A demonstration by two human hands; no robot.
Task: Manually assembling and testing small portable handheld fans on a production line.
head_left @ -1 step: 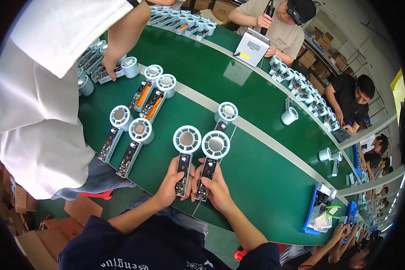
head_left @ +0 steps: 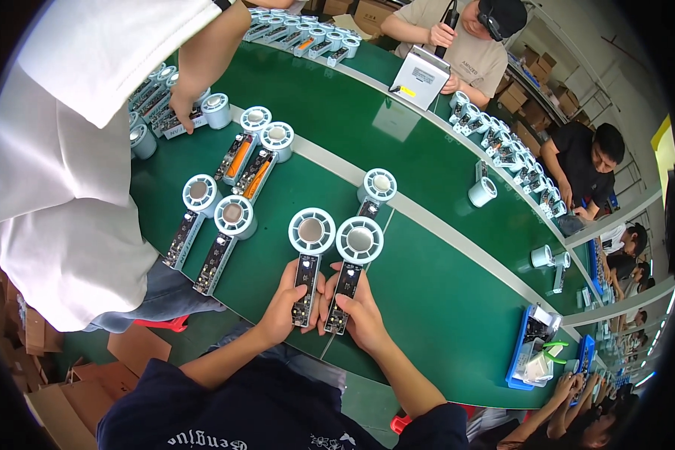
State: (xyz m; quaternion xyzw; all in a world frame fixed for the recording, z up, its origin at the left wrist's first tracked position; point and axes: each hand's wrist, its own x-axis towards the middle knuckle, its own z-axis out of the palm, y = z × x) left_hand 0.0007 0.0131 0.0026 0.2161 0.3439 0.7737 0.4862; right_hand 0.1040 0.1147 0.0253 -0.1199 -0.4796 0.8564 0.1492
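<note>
My left hand (head_left: 280,307) is closed round the handle of a pale blue handheld fan body (head_left: 306,274), its thumb on the exposed black circuit board. A matching handheld fan body (head_left: 349,279) is gripped the same way in my right hand (head_left: 364,311). Both round, vented heads point away from me, side by side. Just beyond them, another fan body (head_left: 380,187) lies partly hidden behind the right one. To the left lie two more fan bodies (head_left: 216,255), boards facing up. Farther back, a pair (head_left: 277,136) shows orange strips in the handles.
A co-worker's hand (head_left: 184,109) touches a fan body at the far left. A pale metal rail (head_left: 442,229) crosses the green table (head_left: 435,307). At right sits a blue bin (head_left: 519,356) with small parts and green-handled pliers. Across the table, a person handles a grey box (head_left: 420,77).
</note>
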